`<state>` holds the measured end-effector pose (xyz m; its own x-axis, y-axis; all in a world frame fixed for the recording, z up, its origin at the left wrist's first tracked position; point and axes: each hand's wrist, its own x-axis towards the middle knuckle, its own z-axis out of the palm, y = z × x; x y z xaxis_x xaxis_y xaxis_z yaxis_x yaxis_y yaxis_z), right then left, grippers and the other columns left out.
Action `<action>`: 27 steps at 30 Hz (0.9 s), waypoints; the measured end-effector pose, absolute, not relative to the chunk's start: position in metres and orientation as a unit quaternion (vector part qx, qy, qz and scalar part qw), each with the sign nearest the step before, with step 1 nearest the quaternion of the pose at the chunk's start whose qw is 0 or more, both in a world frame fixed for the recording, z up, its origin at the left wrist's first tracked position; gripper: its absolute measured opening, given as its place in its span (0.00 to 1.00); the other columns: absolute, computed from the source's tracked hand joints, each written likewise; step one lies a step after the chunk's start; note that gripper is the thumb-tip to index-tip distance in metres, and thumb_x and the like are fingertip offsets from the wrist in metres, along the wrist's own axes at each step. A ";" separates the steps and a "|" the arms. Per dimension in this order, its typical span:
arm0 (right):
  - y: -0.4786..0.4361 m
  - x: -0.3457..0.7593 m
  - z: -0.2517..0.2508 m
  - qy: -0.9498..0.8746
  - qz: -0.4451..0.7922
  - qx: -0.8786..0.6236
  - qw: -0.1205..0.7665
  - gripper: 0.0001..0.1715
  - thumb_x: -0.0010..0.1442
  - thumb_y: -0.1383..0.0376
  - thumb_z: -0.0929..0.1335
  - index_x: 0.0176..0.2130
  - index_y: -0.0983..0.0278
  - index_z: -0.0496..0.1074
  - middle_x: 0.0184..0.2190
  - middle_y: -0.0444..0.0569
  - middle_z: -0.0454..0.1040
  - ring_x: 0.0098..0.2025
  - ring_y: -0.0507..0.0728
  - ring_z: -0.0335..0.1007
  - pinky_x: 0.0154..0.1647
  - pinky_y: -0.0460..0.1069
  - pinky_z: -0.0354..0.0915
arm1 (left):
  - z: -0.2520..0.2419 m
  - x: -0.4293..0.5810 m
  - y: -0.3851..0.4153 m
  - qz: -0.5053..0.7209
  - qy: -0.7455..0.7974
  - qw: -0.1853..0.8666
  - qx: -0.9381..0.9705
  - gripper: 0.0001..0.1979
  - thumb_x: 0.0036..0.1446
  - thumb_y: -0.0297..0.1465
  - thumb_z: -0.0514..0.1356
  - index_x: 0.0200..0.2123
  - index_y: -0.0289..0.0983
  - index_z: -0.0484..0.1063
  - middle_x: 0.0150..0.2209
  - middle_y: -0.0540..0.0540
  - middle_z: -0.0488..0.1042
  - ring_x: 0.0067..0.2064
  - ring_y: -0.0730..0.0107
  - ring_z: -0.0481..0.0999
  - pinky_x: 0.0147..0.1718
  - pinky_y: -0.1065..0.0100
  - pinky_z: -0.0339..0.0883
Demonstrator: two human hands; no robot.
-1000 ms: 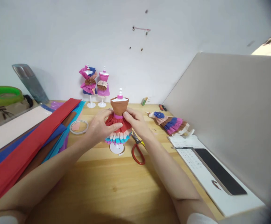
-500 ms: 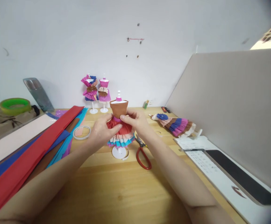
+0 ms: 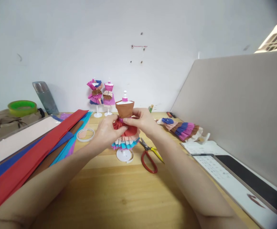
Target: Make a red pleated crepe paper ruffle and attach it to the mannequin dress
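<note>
A small mannequin (image 3: pixel 124 109) on a white round base stands in the middle of the wooden table (image 3: pixel 119 194). It wears a brown paper bodice, a pink waistband and a layered red, peach and blue paper skirt. My left hand (image 3: pixel 107 132) pinches the red skirt at the waist from the left. My right hand (image 3: pixel 140 121) pinches the waistband from the right, with its fingers closed on the paper.
Red-handled scissors (image 3: pixel 149 156) lie just right of the mannequin's base, a tape roll (image 3: pixel 85 134) to its left. Long coloured paper sheets (image 3: pixel 28 152) fill the left. Two dressed mannequins (image 3: pixel 102 95) stand at the wall; another dress (image 3: pixel 182 128) lies right, beside a phone on papers (image 3: pixel 245 181).
My hands have crept up from the skirt to the waistband. The camera has tilted, so the scene sits a little lower and to the right in view.
</note>
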<state>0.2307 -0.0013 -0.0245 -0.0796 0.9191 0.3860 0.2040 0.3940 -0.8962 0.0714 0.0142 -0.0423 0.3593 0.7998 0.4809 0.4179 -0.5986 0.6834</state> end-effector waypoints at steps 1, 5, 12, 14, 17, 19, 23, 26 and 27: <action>-0.001 0.230 -0.025 -0.636 0.363 -0.425 0.532 0.19 0.41 0.60 0.75 0.34 0.68 0.79 0.32 0.50 0.81 0.34 0.58 0.75 0.38 0.52 0.68 | -0.042 0.071 0.014 0.415 0.387 0.224 0.793 0.08 0.50 0.33 0.61 0.33 0.35 0.73 0.34 0.46 0.76 0.36 0.63 0.73 0.35 0.64 0.64; -0.001 0.228 -0.026 -0.612 0.406 -0.401 0.547 0.18 0.40 0.61 0.76 0.33 0.67 0.78 0.31 0.48 0.80 0.34 0.56 0.74 0.39 0.51 0.67 | -0.042 0.070 0.015 0.415 0.384 0.216 0.796 0.07 0.50 0.32 0.61 0.32 0.35 0.73 0.33 0.47 0.75 0.35 0.64 0.73 0.34 0.65 0.63; -0.003 0.227 -0.024 -0.643 0.360 -0.412 0.536 0.17 0.43 0.61 0.74 0.35 0.66 0.77 0.34 0.50 0.81 0.36 0.58 0.75 0.39 0.51 0.68 | -0.042 0.070 0.015 0.422 0.391 0.195 0.794 0.09 0.50 0.34 0.63 0.33 0.36 0.73 0.32 0.47 0.76 0.35 0.63 0.74 0.32 0.65 0.65; -0.003 0.226 -0.025 -0.645 0.347 -0.419 0.536 0.17 0.44 0.61 0.74 0.35 0.66 0.77 0.34 0.50 0.81 0.37 0.58 0.75 0.39 0.51 0.68 | -0.041 0.069 0.016 0.419 0.385 0.199 0.798 0.10 0.50 0.35 0.63 0.34 0.36 0.74 0.33 0.47 0.77 0.35 0.63 0.75 0.32 0.65 0.66; -0.001 0.227 -0.027 -0.646 0.354 -0.414 0.534 0.19 0.44 0.59 0.74 0.36 0.66 0.77 0.35 0.51 0.81 0.38 0.59 0.75 0.41 0.52 0.68 | -0.038 0.065 0.019 0.407 0.328 0.235 0.819 0.10 0.54 0.35 0.59 0.35 0.35 0.76 0.34 0.46 0.78 0.37 0.62 0.76 0.35 0.65 0.68; 0.000 0.228 -0.027 -0.645 0.359 -0.408 0.537 0.20 0.45 0.58 0.74 0.37 0.66 0.77 0.36 0.51 0.81 0.38 0.59 0.75 0.42 0.52 0.68 | -0.037 0.063 0.022 0.406 0.292 0.260 0.826 0.11 0.55 0.33 0.56 0.34 0.34 0.76 0.34 0.46 0.79 0.37 0.62 0.77 0.37 0.64 0.69; -0.001 0.227 -0.025 -0.651 0.342 -0.423 0.529 0.21 0.44 0.58 0.74 0.37 0.67 0.76 0.36 0.52 0.81 0.39 0.60 0.75 0.43 0.53 0.67 | -0.037 0.062 0.023 0.420 0.284 0.269 0.818 0.10 0.54 0.31 0.57 0.35 0.34 0.76 0.35 0.45 0.79 0.39 0.61 0.77 0.39 0.63 0.69; -0.005 0.224 -0.021 -0.652 0.307 -0.459 0.520 0.18 0.43 0.60 0.74 0.35 0.67 0.76 0.34 0.52 0.80 0.38 0.60 0.74 0.40 0.53 0.66 | -0.038 0.064 0.019 0.413 0.304 0.246 0.822 0.10 0.54 0.32 0.58 0.37 0.35 0.77 0.35 0.46 0.80 0.40 0.61 0.77 0.39 0.64 0.69; -0.005 0.222 -0.021 -0.648 0.294 -0.471 0.521 0.17 0.43 0.61 0.73 0.34 0.67 0.75 0.33 0.52 0.80 0.38 0.60 0.74 0.39 0.52 0.66 | -0.038 0.065 0.018 0.411 0.315 0.236 0.823 0.09 0.54 0.31 0.58 0.36 0.35 0.76 0.35 0.46 0.80 0.40 0.60 0.77 0.39 0.63 0.69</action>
<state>0.2224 -0.0055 -0.0209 -0.0134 0.9168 0.3991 0.3050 0.3838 -0.8716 0.0649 0.0181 -0.0380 0.4643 0.7119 0.5269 0.3249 -0.6904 0.6464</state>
